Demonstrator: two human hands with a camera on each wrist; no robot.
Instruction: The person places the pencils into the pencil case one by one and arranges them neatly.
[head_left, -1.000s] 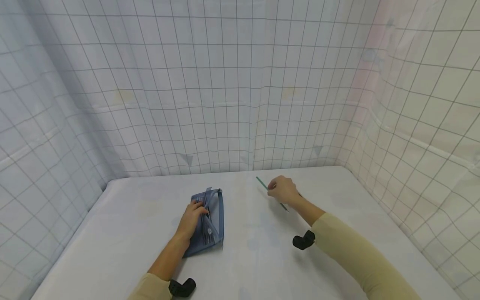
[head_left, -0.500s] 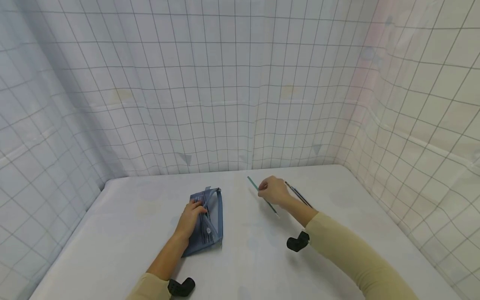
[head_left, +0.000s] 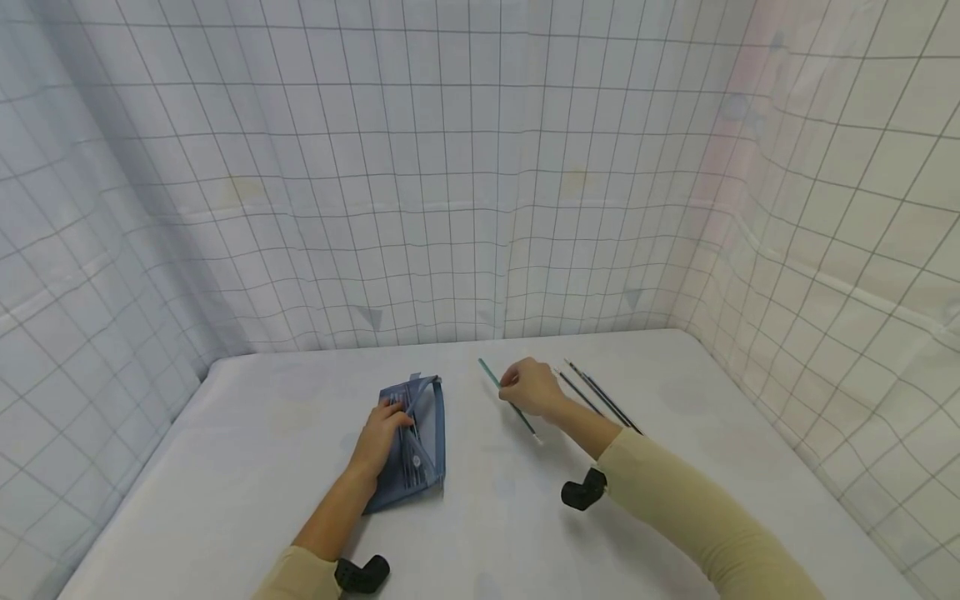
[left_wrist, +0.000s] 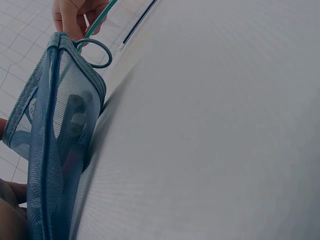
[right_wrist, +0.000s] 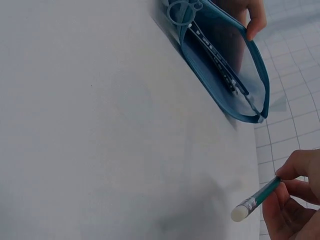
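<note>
A blue mesh pencil case (head_left: 439,437) lies left of the middle of the table. My left hand (head_left: 381,437) grips its edge, and in the right wrist view the unzipped mouth gapes, with patterned pencils (right_wrist: 215,57) inside. Between thumb and fingers of my right hand (head_left: 531,387) is a green pencil (head_left: 489,372), held slantwise to the right of the case. Its white eraser end (right_wrist: 240,213) points down toward the table in the right wrist view. The left wrist view has the case (left_wrist: 47,150) in front, partly covering the right hand (left_wrist: 75,20).
Dark pencils (head_left: 611,400) lie slanted on the white tabletop (head_left: 487,533), beyond the right forearm, which partly hides them. Grid-patterned curtains (head_left: 480,167) enclose the back and sides. A black wrist camera (head_left: 583,490) sits at the right cuff.
My right hand has carried the green pencil leftward, closer to the case, uncovering the dark pencils behind it. The left hand and the case have stayed in place.
</note>
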